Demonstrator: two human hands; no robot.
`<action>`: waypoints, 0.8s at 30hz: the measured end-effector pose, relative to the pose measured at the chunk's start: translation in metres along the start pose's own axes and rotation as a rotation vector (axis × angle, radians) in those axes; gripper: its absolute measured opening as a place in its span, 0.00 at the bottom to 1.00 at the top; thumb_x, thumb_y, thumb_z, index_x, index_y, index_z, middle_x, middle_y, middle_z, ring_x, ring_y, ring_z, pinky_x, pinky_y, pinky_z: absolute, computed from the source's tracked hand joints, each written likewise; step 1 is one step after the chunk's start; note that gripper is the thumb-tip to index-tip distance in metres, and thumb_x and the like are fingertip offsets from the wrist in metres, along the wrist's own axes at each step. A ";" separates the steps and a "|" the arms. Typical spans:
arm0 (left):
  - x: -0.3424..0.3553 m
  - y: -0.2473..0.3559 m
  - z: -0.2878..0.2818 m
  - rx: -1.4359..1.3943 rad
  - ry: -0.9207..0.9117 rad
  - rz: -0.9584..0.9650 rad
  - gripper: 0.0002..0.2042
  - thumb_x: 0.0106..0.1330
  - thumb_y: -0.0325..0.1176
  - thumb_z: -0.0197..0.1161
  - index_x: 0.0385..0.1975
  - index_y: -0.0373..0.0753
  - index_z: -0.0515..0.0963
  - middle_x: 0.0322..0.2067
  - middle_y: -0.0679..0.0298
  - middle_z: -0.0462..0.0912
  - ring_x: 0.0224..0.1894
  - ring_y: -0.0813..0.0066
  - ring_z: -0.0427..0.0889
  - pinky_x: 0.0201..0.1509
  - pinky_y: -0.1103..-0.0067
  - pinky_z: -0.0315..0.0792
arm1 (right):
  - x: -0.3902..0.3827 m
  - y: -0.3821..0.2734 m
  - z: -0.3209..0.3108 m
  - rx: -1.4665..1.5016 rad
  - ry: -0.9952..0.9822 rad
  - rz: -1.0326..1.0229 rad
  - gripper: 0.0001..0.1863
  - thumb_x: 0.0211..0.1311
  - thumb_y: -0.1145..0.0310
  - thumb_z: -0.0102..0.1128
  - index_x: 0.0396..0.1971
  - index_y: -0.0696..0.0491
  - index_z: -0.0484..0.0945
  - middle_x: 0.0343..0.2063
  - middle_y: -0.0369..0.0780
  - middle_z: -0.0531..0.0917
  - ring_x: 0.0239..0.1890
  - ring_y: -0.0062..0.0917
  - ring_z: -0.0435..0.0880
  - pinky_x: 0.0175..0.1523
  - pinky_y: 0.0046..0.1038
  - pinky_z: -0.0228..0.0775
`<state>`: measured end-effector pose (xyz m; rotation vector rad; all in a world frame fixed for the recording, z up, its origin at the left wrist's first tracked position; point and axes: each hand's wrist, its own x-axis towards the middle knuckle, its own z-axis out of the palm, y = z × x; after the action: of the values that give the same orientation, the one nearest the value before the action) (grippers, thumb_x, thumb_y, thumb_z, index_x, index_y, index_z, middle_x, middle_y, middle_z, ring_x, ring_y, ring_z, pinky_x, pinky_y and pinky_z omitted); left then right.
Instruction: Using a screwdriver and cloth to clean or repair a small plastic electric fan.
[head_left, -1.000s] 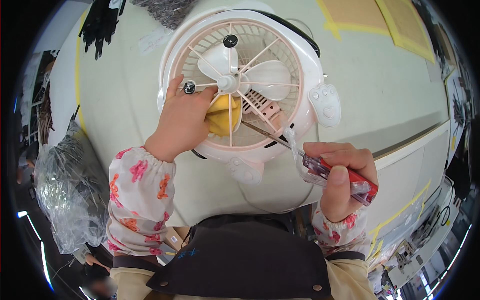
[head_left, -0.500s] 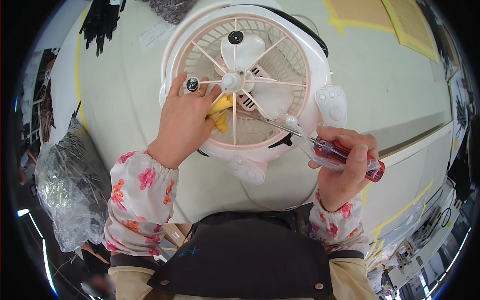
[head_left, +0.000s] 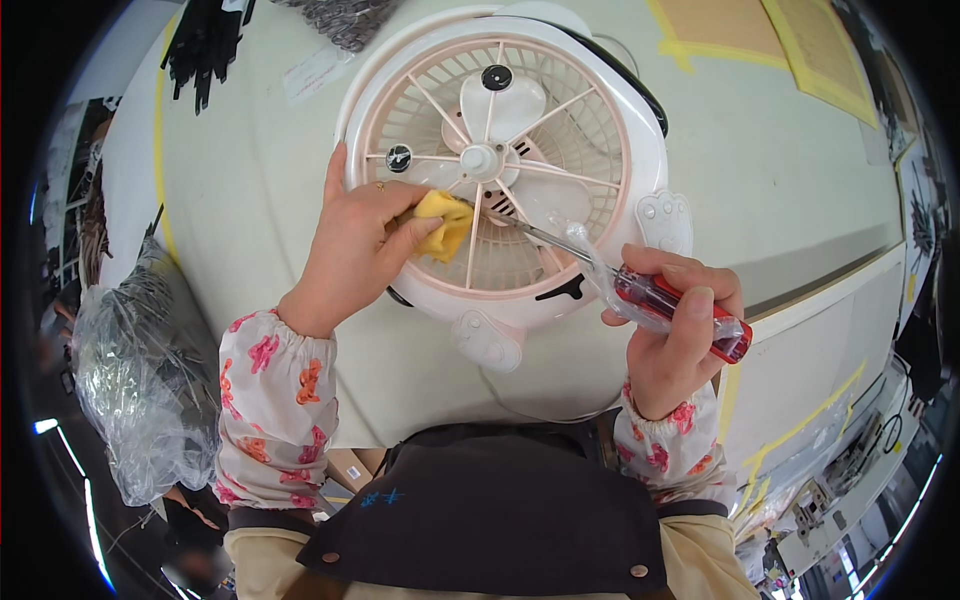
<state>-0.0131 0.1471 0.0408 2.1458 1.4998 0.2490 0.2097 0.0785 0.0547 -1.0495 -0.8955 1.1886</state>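
A white and pale pink fan [head_left: 648, 150] with a round spoked grille and paw-shaped parts lies face up on the table. My left hand [head_left: 360, 240] pinches a yellow cloth [head_left: 443, 222] at the lower left of the grille, its index finger stretched up along the rim. My right hand [head_left: 675, 330] is closed on a red-handled screwdriver [head_left: 722, 338], with clear plastic film [head_left: 600, 285] along it; the shaft runs up-left into the grille, its tip hidden near the cloth.
The pale table [head_left: 770, 200] holds black strips [head_left: 198, 45] and a grey pile [head_left: 340, 15] at the back, yellow-taped panels [head_left: 760, 40] at back right. A plastic-wrapped bundle [head_left: 140, 390] is at left. Part of another person [head_left: 185, 520] shows at lower left.
The fan has shifted a little right and its blades have turned. My left fingers have drawn back with the cloth. My right hand has moved up, then slightly left.
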 end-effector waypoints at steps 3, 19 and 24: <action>-0.006 0.003 -0.006 0.043 0.269 0.115 0.06 0.47 0.26 0.59 0.26 0.39 0.76 0.23 0.67 0.75 0.30 0.72 0.74 0.56 0.67 0.51 | 0.000 0.001 0.002 -0.005 -0.029 0.055 0.11 0.59 0.66 0.45 0.32 0.59 0.61 0.34 0.51 0.76 0.26 0.26 0.77 0.30 0.25 0.72; 0.002 0.028 0.006 0.583 -0.083 0.114 0.05 0.40 0.28 0.61 0.18 0.40 0.74 0.10 0.65 0.70 0.17 0.70 0.71 0.31 0.77 0.63 | -0.004 -0.066 -0.015 -0.364 -0.200 -0.580 0.17 0.57 0.56 0.43 0.25 0.57 0.64 0.23 0.53 0.75 0.17 0.25 0.72 0.26 0.23 0.65; -0.005 0.014 -0.003 0.410 0.041 0.177 0.01 0.41 0.26 0.55 0.15 0.40 0.71 0.11 0.64 0.72 0.17 0.71 0.72 0.31 0.77 0.63 | 0.000 -0.075 -0.006 -0.615 -0.110 -0.533 0.16 0.54 0.55 0.52 0.23 0.54 0.65 0.25 0.46 0.79 0.14 0.20 0.70 0.19 0.19 0.62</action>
<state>-0.0048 0.1393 0.0513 2.6150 1.4848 0.0470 0.2359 0.0735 0.1249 -1.1235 -1.5721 0.5276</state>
